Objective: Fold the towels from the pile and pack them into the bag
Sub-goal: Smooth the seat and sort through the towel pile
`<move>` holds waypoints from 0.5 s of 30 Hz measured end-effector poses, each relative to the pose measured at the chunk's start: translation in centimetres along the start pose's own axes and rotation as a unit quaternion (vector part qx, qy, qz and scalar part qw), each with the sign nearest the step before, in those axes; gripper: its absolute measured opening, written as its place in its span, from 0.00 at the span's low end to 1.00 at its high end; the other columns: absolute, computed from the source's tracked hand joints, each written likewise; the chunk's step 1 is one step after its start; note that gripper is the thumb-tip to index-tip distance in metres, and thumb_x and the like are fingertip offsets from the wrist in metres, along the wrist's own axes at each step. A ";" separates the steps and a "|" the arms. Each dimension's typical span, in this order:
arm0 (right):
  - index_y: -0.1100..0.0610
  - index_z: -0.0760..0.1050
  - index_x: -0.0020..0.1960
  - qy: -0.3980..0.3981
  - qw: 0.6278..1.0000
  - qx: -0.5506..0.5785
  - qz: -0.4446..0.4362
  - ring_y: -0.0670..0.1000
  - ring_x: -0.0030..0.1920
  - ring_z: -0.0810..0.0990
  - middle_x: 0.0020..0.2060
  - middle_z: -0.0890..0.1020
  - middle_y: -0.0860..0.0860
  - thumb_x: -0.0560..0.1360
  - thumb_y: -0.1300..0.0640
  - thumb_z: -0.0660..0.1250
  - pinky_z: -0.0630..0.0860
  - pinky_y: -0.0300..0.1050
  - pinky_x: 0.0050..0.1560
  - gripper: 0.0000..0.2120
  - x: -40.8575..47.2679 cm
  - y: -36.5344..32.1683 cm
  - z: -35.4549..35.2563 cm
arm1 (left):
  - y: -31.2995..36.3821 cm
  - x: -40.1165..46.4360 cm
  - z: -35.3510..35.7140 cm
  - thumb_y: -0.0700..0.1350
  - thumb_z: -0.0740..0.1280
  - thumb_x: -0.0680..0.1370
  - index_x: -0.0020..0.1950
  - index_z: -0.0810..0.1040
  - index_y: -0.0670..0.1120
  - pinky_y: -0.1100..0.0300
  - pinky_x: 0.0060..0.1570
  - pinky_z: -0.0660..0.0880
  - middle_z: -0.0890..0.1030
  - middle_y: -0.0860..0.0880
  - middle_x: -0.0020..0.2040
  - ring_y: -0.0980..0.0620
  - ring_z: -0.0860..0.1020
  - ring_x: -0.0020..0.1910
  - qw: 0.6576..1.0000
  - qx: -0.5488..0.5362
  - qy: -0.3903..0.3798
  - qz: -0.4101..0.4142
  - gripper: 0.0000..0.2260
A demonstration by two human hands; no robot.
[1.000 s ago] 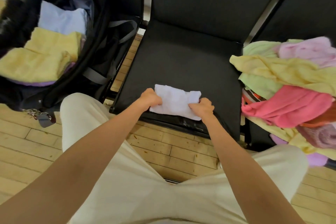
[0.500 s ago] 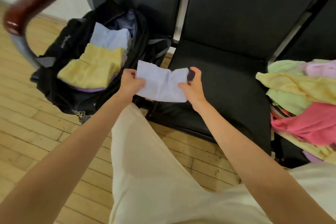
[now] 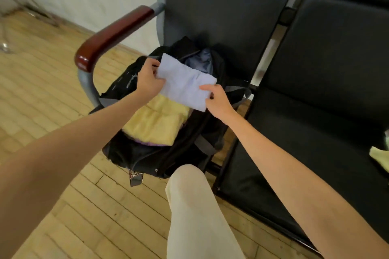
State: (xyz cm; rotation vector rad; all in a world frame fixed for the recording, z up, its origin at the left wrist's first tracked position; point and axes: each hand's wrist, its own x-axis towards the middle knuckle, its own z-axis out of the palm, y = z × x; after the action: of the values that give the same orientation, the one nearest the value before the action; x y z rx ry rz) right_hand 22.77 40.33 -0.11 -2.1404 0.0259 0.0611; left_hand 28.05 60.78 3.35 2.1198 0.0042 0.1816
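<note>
Both hands pinch a folded, soft pale-lilac towel (image 3: 186, 83) above the open black fabric bag (image 3: 168, 153): left hand (image 3: 148, 79) at its far end, right hand (image 3: 216, 99) at its near corner. Much of the bag's inside is hidden; fluffy yellow towels (image 3: 155, 126) show, and the pile (image 3: 380, 156) is cut off at right.

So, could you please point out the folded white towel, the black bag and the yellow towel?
folded white towel (image 3: 185, 84), head view, middle.
black bag (image 3: 174, 157), head view, front wall.
yellow towel (image 3: 155, 124), head view, top face.
</note>
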 end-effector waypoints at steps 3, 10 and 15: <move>0.61 0.70 0.66 -0.011 1.000 -0.017 0.003 0.58 0.68 0.66 0.68 0.64 0.59 0.74 0.71 0.57 0.66 0.46 0.68 0.22 5.2 0.7 0.4 | -1.0 5.4 1.7 0.36 0.68 0.72 0.59 0.72 0.39 0.56 0.48 0.74 0.78 0.44 0.52 0.48 0.76 0.49 0.999 0.033 0.009 0.007 0.17; 0.61 0.67 0.70 -0.018 0.997 -0.003 0.077 0.58 0.70 0.64 0.70 0.62 0.59 0.75 0.70 0.53 0.65 0.42 0.65 0.24 12.1 2.0 1.0 | -4.6 11.9 6.9 0.34 0.63 0.74 0.61 0.71 0.38 0.56 0.49 0.70 0.78 0.39 0.56 0.42 0.76 0.56 0.995 0.101 -0.002 -0.007 0.15; 0.58 0.65 0.72 -0.083 0.991 -0.057 0.087 0.58 0.71 0.63 0.72 0.63 0.58 0.77 0.66 0.55 0.64 0.47 0.68 0.23 14.1 2.9 1.6 | -6.6 13.7 7.9 0.33 0.62 0.76 0.61 0.68 0.37 0.49 0.52 0.74 0.76 0.37 0.57 0.39 0.76 0.56 0.970 0.241 -0.024 0.000 0.14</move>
State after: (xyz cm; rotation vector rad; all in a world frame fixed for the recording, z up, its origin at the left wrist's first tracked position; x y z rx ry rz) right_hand 36.70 40.22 -4.20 -2.2365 0.1139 0.3513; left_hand 43.08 58.65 -4.54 2.6098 0.0225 0.1376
